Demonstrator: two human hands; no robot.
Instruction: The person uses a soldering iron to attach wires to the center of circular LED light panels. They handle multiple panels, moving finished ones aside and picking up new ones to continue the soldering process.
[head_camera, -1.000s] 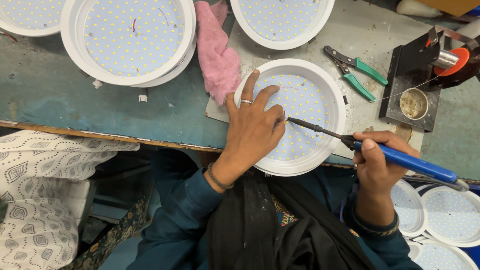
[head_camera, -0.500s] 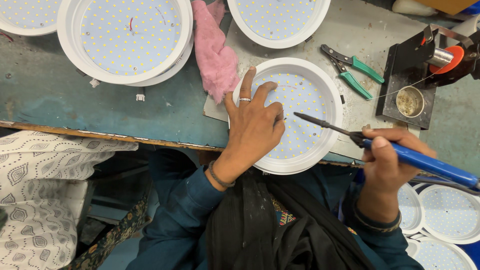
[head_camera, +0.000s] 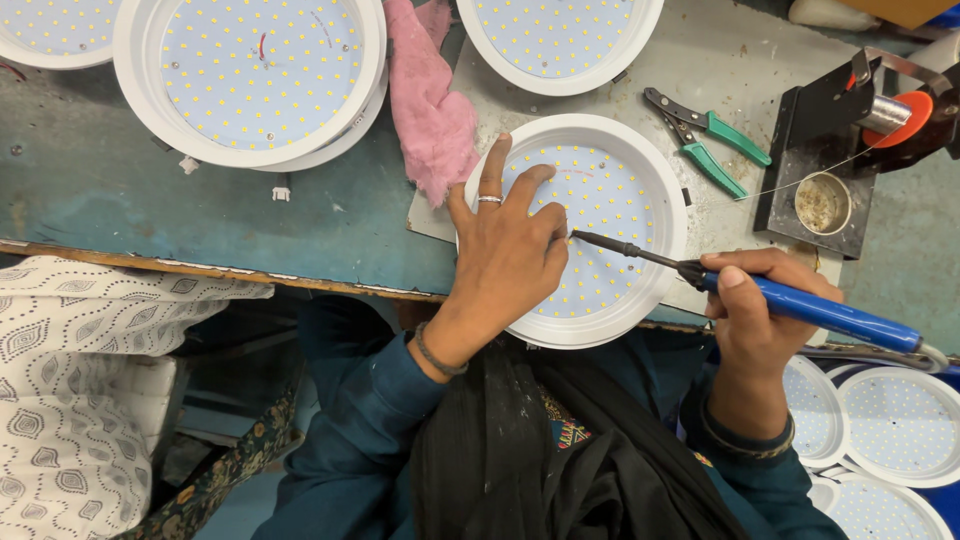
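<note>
While pinned, lamp panel (head_camera: 610, 215) under left hand (head_camera: 510, 250).

the left hand (head_camera: 510, 250) hides part of the round led panel (head_camera: 610, 225); its soldered spot is too small to tell.

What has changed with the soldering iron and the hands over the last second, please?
The right hand has swung the blue soldering iron so its tip now lies close to the left hand's fingers on the round LED panel, further in than before. The left hand stays spread flat on the panel; the green pliers and pink cloth have not moved.
</note>
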